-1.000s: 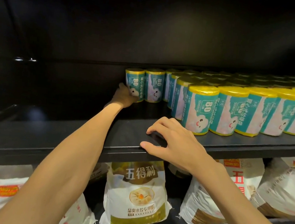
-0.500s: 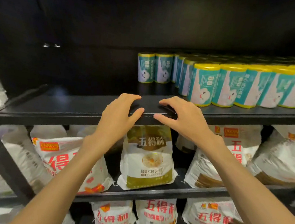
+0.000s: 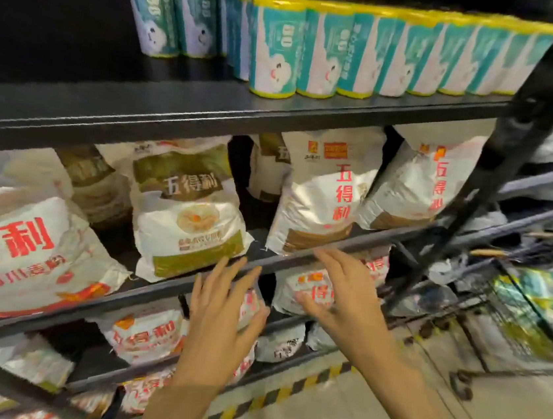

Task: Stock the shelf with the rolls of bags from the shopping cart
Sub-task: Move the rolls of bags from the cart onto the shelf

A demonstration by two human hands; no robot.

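Several teal-and-white rolls of bags [image 3: 276, 44] with yellow ends stand upright in rows on the top black shelf [image 3: 183, 109]; its left part is bare. My left hand [image 3: 225, 310] and my right hand [image 3: 345, 293] hang empty in front of the lower shelves, fingers spread and relaxed, touching nothing. At the far right the wire shopping cart [image 3: 506, 301] holds more teal and yellow rolls [image 3: 547, 302], blurred.
Flour sacks [image 3: 188, 213] with red and green print fill the lower shelves. A black upright post [image 3: 518, 133] stands between shelf and cart. Yellow-black floor tape [image 3: 281, 396] runs along the shelf base on the pale floor.
Both hands have left the top shelf's front edge and dropped to the lower shelves. My view has swung down and right, bringing the cart into sight.
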